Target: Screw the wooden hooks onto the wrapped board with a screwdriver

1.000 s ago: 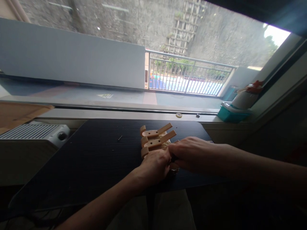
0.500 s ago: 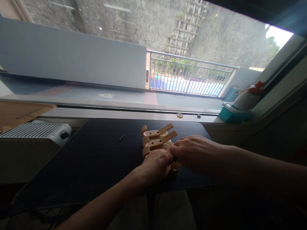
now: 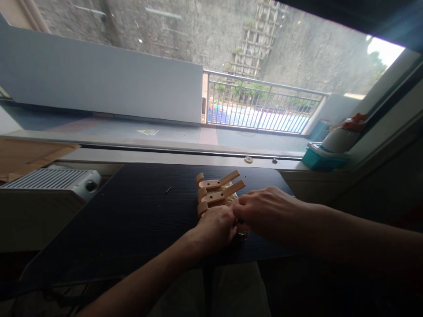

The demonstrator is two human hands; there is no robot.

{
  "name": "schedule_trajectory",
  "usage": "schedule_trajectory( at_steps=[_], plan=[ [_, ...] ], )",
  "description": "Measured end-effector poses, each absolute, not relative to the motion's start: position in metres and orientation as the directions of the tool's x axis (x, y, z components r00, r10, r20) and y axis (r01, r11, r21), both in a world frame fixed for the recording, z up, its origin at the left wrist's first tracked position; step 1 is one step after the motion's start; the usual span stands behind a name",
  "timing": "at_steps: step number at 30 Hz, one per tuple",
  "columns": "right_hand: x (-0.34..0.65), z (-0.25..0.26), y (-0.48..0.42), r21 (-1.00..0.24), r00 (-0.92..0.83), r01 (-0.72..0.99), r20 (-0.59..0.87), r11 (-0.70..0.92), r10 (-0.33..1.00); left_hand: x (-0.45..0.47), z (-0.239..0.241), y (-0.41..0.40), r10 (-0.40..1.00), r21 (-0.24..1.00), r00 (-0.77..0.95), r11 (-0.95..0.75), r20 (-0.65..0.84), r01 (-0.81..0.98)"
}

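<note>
Several light wooden hook pieces [image 3: 216,190] lie side by side on a dark ribbed tabletop [image 3: 139,211]. My left hand [image 3: 214,229] rests closed over the nearest wooden piece, covering most of it. My right hand [image 3: 264,210] meets it from the right, fingers pinched together around something small and dark that I cannot make out. Both hands touch above a small shiny item by the table's front edge. A loose screw [image 3: 168,189] lies on the tabletop to the left of the wooden pieces.
A white slatted appliance [image 3: 53,182] stands at the left beside a cardboard sheet [image 3: 26,154]. A teal box with a white object on it [image 3: 322,156] sits on the window sill at the right. Two small items [image 3: 248,160] lie on the sill.
Both hands stay together over the nearest wooden piece; the right hand's fingers have shifted slightly. The view has drifted a little.
</note>
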State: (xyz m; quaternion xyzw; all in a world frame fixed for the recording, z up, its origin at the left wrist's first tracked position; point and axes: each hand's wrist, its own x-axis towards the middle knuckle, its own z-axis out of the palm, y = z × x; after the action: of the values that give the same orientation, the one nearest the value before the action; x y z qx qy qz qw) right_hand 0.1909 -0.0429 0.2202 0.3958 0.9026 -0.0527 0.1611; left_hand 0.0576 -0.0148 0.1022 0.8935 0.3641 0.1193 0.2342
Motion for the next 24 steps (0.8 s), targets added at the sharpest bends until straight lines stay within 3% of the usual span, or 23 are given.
schedule_trajectory(
  at_steps=[4,10,15,24],
  plan=[
    [0.192,0.209,-0.041,-0.003,-0.661,0.718,-0.314,0.696,0.681,0.058,0.102,-0.015,0.705,0.511,0.708,-0.627,0.05,0.588],
    [0.197,0.213,-0.043,0.083,-0.549,0.786,-0.36,0.612,0.754,0.057,0.098,-0.015,0.736,0.528,0.672,-0.604,0.083,0.597],
    [0.199,0.221,-0.043,0.062,-0.617,0.752,-0.282,0.656,0.735,0.057,0.098,-0.015,0.731,0.514,0.679,-0.611,0.073,0.602],
    [0.189,0.207,-0.042,0.059,-0.622,0.741,-0.317,0.669,0.716,0.058,0.097,-0.013,0.72,0.513,0.692,-0.613,0.049,0.601]
  ],
)
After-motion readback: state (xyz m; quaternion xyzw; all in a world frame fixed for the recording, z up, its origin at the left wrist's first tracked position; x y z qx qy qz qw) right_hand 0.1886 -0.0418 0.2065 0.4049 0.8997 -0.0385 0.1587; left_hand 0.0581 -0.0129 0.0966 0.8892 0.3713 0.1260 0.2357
